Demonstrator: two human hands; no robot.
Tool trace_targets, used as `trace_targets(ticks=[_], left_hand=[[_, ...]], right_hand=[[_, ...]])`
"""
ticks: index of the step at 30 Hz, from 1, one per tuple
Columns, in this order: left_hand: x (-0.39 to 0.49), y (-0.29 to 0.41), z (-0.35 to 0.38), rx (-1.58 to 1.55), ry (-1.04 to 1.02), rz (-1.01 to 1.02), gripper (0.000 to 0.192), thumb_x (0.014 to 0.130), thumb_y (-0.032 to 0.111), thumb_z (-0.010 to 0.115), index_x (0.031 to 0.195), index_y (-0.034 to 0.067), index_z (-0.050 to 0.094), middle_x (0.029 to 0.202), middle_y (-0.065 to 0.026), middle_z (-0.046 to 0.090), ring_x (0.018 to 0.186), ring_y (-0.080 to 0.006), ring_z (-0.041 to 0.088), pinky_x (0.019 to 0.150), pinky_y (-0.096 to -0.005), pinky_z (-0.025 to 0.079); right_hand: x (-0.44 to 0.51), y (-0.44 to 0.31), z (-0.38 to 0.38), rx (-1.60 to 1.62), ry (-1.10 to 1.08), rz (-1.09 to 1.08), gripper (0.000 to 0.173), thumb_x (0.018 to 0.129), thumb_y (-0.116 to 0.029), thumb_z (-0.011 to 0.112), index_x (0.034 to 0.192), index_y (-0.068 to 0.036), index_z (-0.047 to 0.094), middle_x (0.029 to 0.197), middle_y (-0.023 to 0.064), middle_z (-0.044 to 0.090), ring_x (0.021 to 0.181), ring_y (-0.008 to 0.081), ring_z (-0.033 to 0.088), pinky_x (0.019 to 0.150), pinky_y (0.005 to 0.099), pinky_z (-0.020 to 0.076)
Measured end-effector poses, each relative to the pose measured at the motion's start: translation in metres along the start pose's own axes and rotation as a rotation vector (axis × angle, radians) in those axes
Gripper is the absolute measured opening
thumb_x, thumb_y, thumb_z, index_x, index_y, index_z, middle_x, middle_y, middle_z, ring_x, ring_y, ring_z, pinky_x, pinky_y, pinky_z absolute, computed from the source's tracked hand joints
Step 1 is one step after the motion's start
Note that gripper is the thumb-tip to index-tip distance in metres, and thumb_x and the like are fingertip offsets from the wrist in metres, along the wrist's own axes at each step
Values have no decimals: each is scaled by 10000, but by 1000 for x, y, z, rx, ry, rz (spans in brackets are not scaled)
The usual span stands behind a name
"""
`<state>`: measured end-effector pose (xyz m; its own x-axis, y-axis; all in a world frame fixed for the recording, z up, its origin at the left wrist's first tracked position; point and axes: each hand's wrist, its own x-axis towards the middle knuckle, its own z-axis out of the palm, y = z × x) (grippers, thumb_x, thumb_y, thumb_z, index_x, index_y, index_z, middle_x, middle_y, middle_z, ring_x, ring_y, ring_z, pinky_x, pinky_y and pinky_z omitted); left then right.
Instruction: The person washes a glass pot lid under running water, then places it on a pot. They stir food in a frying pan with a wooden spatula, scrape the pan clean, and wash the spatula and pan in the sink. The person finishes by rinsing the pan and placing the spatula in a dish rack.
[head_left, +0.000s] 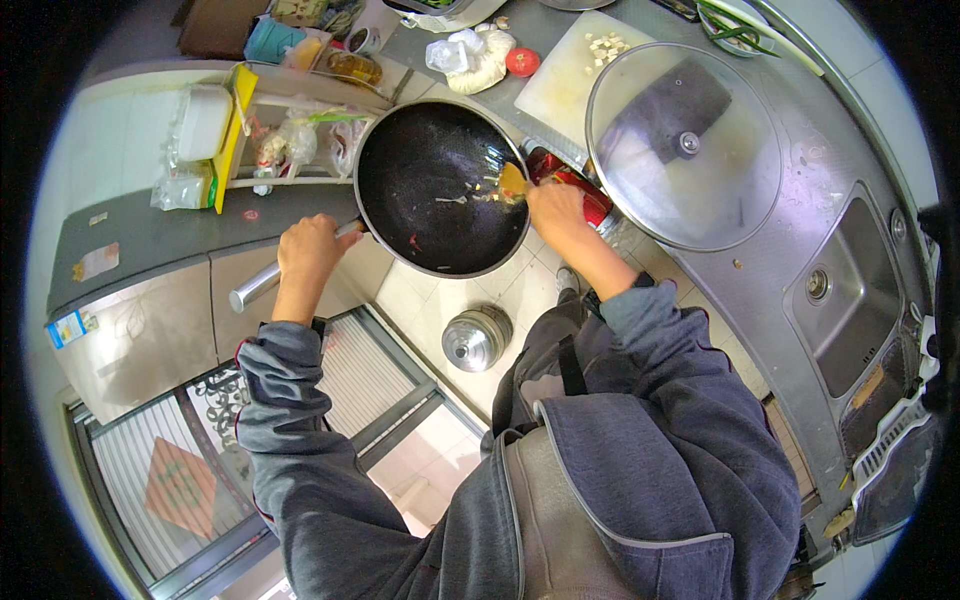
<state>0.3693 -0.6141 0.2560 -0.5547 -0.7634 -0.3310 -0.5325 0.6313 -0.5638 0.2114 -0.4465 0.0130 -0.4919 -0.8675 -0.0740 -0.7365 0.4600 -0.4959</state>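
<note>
My left hand (309, 247) is wrapped around the metal handle of a black wok (427, 180), whose inside faces me. A few pale scraps and a reddish bit cling to the wok's dark inner surface. At the right rim, my right hand (556, 214) grips a yellowish-tan flat piece (513, 180) pressed against the inside wall; its kind cannot be made out. Under and beside that hand lies a shiny red printed package (596, 202). To its right, a glass lid (637, 180) with a metal rim and knob covers part of a cleaver (675, 105).
A white cutting board (555, 105) holds diced pale pieces. A tomato (523, 62) and a bag (484, 64) lie beside it. A steel sink (847, 300) is at right, a shelf rack (300, 180) at left. A large water bottle (476, 341) stands on the floor.
</note>
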Motion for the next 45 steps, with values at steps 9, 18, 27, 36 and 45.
trace_targets(ticks=[9, 18, 27, 36, 45], left_hand=[[-4, 0, -5, 27, 6, -2, 449, 689, 503, 632, 785, 66, 669, 755, -146, 640, 726, -300, 628, 649, -373, 503], [5, 2, -1, 18, -48, -28, 448, 695, 502, 627, 817, 73, 669, 809, -145, 641, 782, -288, 625, 679, -365, 501], [0, 2, -7, 48, -10, 11, 433, 700, 502, 617, 781, 81, 670, 763, -141, 640, 743, -293, 629, 652, -370, 503], [-3, -1, -7, 41, 18, -1, 418, 700, 495, 621, 767, 86, 668, 739, -128, 640, 717, -289, 630, 640, -370, 500], [-5, -2, -7, 48, 49, -2, 404, 690, 492, 627, 759, 95, 664, 725, -120, 638, 710, -288, 627, 628, -373, 497]], right_hand=[[46, 6, -2, 95, -206, -8, 247, 691, -290, 654, 816, -78, 671, 826, 127, 651, 797, 261, 637, 655, 362, 505], [32, 2, -51, -46, -245, 48, 197, 780, -140, 495, 835, -90, 679, 860, 126, 652, 851, 261, 631, 672, 380, 503], [55, -5, 16, 721, -201, -80, 234, 725, -349, 629, 923, -233, 672, 838, 87, 644, 782, 269, 620, 714, 358, 488], [45, 14, 0, 362, -197, -6, 180, 699, -315, 631, 849, -235, 691, 780, 85, 646, 739, 254, 629, 654, 359, 497], [33, 21, 6, 354, -202, -54, 144, 716, -309, 623, 814, -228, 691, 754, 92, 641, 713, 272, 623, 633, 375, 495]])
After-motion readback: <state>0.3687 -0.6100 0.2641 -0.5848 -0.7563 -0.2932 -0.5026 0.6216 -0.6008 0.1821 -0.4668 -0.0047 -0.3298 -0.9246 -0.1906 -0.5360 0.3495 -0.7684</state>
